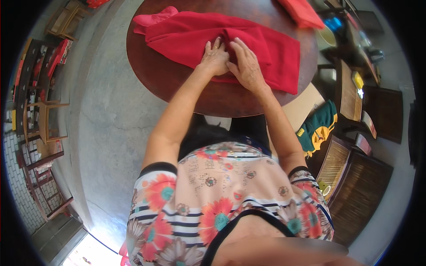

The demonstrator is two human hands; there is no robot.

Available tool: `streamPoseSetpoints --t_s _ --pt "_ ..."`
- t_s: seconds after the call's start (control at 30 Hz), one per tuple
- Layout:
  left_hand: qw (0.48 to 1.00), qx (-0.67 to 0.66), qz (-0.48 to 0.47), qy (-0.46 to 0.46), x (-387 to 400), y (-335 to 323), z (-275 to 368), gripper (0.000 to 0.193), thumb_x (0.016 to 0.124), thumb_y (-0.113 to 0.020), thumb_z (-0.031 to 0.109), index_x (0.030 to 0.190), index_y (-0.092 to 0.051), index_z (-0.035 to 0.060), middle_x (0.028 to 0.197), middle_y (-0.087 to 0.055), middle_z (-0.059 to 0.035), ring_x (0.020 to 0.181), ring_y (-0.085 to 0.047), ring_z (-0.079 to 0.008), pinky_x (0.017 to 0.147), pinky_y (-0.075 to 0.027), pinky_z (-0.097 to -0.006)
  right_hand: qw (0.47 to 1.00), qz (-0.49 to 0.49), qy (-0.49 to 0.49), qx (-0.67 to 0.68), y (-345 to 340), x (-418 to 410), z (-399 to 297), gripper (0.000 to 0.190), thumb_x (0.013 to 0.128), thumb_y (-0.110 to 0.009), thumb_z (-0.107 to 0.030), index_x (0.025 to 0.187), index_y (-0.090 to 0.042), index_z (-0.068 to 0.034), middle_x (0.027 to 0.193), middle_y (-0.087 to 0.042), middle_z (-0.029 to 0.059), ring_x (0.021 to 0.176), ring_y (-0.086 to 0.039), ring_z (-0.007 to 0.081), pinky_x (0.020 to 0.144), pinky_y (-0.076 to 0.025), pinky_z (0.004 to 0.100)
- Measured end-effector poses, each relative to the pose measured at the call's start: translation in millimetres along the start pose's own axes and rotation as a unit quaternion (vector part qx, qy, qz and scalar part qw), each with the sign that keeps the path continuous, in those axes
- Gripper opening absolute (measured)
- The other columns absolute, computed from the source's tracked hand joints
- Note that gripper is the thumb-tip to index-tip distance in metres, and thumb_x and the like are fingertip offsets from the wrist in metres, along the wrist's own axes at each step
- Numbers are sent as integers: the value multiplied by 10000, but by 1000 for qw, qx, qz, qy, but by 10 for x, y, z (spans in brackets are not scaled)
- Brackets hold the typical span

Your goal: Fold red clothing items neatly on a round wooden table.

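A red cloth garment (186, 38) lies folded lengthwise on a round dark wooden table (156, 74). A pinker piece of fabric (159, 17) sticks out at its left end. My left hand (214, 61), with a ring on one finger, presses on the middle of the garment, fingers spread. Just to its right, my right hand (248, 66) rests on the same cloth with the thumb apart from the fingers. Between the two hands the fabric is bunched into a raised fold. The tips of some fingers are partly lost in the folds.
A coral-red folded cloth (303, 13) overhangs the table's far right edge. To the right are a green and yellow garment (318, 128) and a wooden bench (349, 93). Wooden chairs (45, 119) and a loaded shelf (31, 79) line the left, across a concrete floor (109, 99).
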State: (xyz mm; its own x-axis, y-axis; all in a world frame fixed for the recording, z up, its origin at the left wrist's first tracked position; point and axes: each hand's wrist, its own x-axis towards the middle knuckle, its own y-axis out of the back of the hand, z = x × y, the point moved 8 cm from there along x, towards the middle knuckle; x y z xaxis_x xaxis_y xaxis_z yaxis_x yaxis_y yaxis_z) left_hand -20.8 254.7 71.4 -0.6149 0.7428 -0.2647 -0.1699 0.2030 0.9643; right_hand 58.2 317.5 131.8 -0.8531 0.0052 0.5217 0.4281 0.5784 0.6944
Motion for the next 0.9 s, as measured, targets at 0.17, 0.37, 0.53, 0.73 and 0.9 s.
streamPoseSetpoints --t_s 0.17,0.37,0.53,0.73,0.9 --pt "914 -366 174 19 283 -23 -451 472 861 -580 346 1218 -563 38 1445 -457 -207 1388 -363 -369 1108 -331 -491 990 5 -46 -131 165 -160 250 784 823 -697 -447 1445 -402 -72 1526 -359 141 1432 -302 326 1127 -203 586" --pt "792 -527 241 191 354 160 -551 774 817 -694 219 1480 -337 37 1308 -568 -227 1210 -551 -336 999 -460 -402 965 -85 -86 -234 -118 -268 396 762 842 -653 -513 1467 -409 -152 1543 -333 147 1441 -276 341 1133 -160 628" --pt "749 -562 318 149 337 151 -675 671 765 -694 118 1387 -453 48 1196 -604 -226 1120 -586 -332 940 -475 -448 965 -105 -67 -229 -203 -244 193 777 872 -628 -501 1488 -355 -114 1546 -331 146 1440 -277 347 1133 -181 609" --pt "875 -207 435 56 -66 599 -345 478 811 -568 118 1285 -542 60 1283 -564 -132 1219 -513 -331 1008 -413 -470 964 -251 -47 -78 -178 29 269 586 895 -621 -295 1397 -476 -29 1494 -414 172 1399 -373 303 1139 -287 507" --pt "967 -85 240 1 -71 390 107 545 948 -491 313 1429 -426 63 1510 -370 -138 1426 -285 -348 1122 -233 -596 985 -91 -32 142 62 402 1010 467 897 -579 -146 1359 -540 -92 1405 -535 106 1349 -443 330 1132 -332 418"
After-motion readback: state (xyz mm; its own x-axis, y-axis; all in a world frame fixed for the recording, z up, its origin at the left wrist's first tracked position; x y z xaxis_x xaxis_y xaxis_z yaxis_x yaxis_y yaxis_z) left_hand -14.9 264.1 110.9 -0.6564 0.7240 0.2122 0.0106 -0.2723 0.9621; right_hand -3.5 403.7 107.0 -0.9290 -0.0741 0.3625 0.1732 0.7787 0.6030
